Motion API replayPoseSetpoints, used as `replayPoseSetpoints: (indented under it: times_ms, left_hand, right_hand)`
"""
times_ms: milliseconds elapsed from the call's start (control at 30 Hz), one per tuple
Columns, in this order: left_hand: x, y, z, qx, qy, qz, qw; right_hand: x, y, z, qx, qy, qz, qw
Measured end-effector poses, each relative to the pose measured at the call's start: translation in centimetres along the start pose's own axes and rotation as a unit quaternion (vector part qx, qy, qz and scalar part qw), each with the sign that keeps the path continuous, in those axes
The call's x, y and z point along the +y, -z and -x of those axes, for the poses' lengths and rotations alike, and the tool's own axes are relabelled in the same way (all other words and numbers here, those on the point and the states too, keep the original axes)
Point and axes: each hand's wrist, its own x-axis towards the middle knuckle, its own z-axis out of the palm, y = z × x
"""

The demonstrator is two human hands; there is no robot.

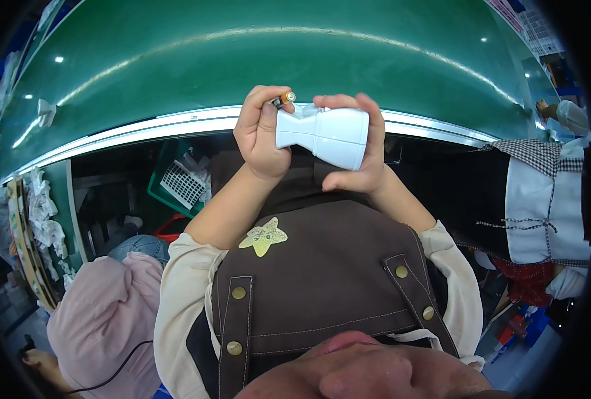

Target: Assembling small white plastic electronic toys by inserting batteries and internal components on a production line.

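A: Largest first?
B: Green conveyor belt (pixel 242 60) ran across the far side. Below it, white plastic device (pixel 325 135) lay with long axis left-right, clasped at its right end by right hand (pixel 362 143).
A: Smallest?
B: Small battery (pixel 285 98), pinched by left hand (pixel 261 133), just above the device's left end.

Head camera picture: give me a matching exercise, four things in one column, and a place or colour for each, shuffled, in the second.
Things:
1. small battery
2. white plastic device
3. star sticker
4. conveyor belt

Descriptions:
A. green, beyond the hands
B. yellow, on the brown apron
C. pinched in the left hand fingertips
D. gripped mostly by the right hand

Pairs: 1-C, 2-D, 3-B, 4-A
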Motion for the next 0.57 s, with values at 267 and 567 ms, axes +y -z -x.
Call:
replayPoseSetpoints:
  times_ms: [267, 567]
  left_hand:
    - [-0.4, 1.4, 1.2, -0.002, 0.059, 0.052, 0.997]
    - [-0.2, 2.6, 1.5, -0.003, 0.058, 0.064, 0.996]
  right_hand:
    - [0.5, -1.3, -0.7, 0.000, 0.077, 0.137, 0.988]
    - [0.8, -2.2, -0.8, -0.007, 0.101, 0.168, 0.981]
